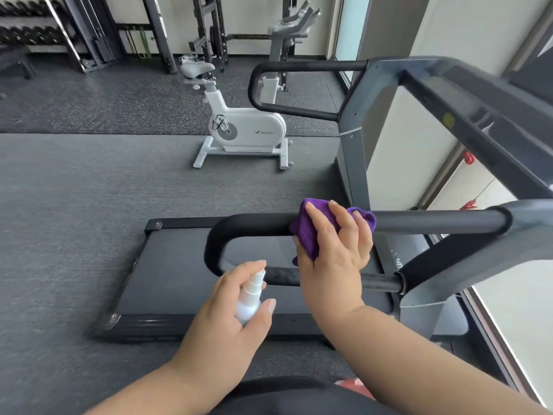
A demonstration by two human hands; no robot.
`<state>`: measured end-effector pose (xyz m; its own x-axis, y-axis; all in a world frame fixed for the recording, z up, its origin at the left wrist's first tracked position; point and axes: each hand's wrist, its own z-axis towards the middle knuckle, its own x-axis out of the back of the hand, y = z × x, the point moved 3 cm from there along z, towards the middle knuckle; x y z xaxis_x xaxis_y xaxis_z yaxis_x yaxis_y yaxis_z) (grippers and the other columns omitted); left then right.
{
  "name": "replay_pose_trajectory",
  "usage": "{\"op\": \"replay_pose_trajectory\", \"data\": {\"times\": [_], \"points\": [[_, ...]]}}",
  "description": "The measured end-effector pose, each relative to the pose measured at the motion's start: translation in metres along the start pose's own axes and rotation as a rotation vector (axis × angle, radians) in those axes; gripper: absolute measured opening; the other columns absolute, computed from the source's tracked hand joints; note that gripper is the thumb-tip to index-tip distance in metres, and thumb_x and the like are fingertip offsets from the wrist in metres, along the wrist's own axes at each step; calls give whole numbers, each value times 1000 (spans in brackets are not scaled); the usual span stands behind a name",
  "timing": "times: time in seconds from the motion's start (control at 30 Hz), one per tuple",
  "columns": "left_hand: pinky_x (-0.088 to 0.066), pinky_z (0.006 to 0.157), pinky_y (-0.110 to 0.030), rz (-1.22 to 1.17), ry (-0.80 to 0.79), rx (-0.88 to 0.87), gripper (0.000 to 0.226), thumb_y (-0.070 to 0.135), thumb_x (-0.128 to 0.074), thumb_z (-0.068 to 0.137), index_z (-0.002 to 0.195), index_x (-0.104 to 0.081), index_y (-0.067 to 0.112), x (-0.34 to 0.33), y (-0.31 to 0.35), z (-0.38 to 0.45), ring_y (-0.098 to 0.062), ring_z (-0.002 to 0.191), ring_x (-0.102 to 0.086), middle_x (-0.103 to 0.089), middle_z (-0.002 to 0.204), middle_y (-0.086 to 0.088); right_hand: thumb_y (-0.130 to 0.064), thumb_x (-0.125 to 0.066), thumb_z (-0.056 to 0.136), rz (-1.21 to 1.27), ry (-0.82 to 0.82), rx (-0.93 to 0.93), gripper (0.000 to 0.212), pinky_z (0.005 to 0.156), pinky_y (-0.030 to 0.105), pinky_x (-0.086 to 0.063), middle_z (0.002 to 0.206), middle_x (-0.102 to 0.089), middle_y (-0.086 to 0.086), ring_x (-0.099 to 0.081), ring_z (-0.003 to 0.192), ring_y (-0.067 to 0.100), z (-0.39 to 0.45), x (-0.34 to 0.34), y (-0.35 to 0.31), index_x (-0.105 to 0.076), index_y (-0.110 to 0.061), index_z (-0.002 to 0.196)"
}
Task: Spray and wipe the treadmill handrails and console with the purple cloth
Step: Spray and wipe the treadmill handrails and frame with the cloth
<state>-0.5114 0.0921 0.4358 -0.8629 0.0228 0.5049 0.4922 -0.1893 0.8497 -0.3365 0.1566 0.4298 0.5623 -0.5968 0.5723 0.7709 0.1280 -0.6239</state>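
While the near handrail (434,218) of the treadmill (185,283) is crossed by the right hand (332,244), the purple cloth (311,232) is held bunched against the black bar, with the fingers curled over it and the cloth wrapped round the top and near side of the rail. Folds of the cloth are seen above the fingertips and below the heel of the hand. A small white spray bottle (250,298) is gripped upright in the left hand (227,319), with the thumb and fingers closed round its body and the nozzle raised just beside the lower bar of the same looped handrail. The far handrail (299,67) is seen well apart, beyond the belt, and is touched by nothing. The console cannot be made out clearly at the right edge. A white exercise bike (245,127) is stood on the grey floor (74,205) behind the treadmill, and weight racks (89,34) are lined along the back wall.
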Motion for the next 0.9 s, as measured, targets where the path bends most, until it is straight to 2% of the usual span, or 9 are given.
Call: {"op": "replay_pose_trajectory", "data": {"times": [0.13,0.27,0.37,0.43,0.57,0.67,0.77,0.83,0.9], "points": [[-35,87,-1,14,16,-11,61,30,-70,87,118,-39,72,36,-20,-3,6,113,-54,-52,119,36,-26,-82,78,-29,-9,90,69,108,40,-13,148,-34,-10,-16,141,25,-13,-32,-35,-46,-47,134],[-48,81,-20,19,-4,-20,58,32,-69,87,120,-39,69,71,-42,-6,1,100,-59,-51,117,33,-18,-86,70,-74,4,158,77,108,41,-17,147,-36,-10,-22,138,28,-24,-61,-65,-49,-43,133],[-44,85,-13,18,2,-43,59,32,-69,87,120,-39,70,94,-59,-7,1,106,-57,-51,119,34,-12,-85,64,-95,3,241,83,106,45,-24,144,-36,-11,-23,136,28,-33,-81,-82,-49,-44,131],[-42,86,-8,13,-6,-61,59,32,-69,86,120,-39,70,106,-68,-6,2,109,-57,-51,120,35,-14,-86,62,-121,-16,333,80,103,49,-35,139,-42,-10,-29,132,30,-41,-97,-92,-51,-43,128],[-36,89,-4,36,-49,-117,65,25,-73,87,121,-39,69,124,-82,-3,2,113,-55,-52,120,33,-23,-86,61,-207,-169,537,68,84,50,-48,124,-52,-10,-40,123,27,-65,-131,-103,-57,-37,120],[-36,88,-2,32,-75,-148,67,25,-72,86,123,-38,70,134,-86,-2,3,115,-55,-53,122,31,-27,-87,60,-229,-294,583,66,76,46,-52,116,-59,-8,-41,117,25,-79,-145,-99,-52,-36,115],[-36,86,0,29,-85,-162,69,25,-72,85,123,-38,71,135,-87,0,5,112,-56,-53,122,30,-32,-88,58,-302,-430,619,58,75,43,-55,112,-60,-9,-40,113,24,-90,-148,-96,-64,-35,110],[-36,84,1,27,-98,-164,67,28,-73,83,122,-40,71,129,-86,0,6,109,-56,-54,120,31,-27,-86,62,-266,-505,593,49,75,44,-54,109,-58,-9,-39,109,25,-95,-144,-92,-67,-32,107],[-38,79,2,37,-107,-168,72,24,-78,80,120,-42,71,120,-84,0,9,103,-58,-56,118,31,-19,-75,74,-171,-575,495,41,84,49,-51,114,-58,-5,-41,110,29,-95,-134,-85,-66,-27,113]]}}
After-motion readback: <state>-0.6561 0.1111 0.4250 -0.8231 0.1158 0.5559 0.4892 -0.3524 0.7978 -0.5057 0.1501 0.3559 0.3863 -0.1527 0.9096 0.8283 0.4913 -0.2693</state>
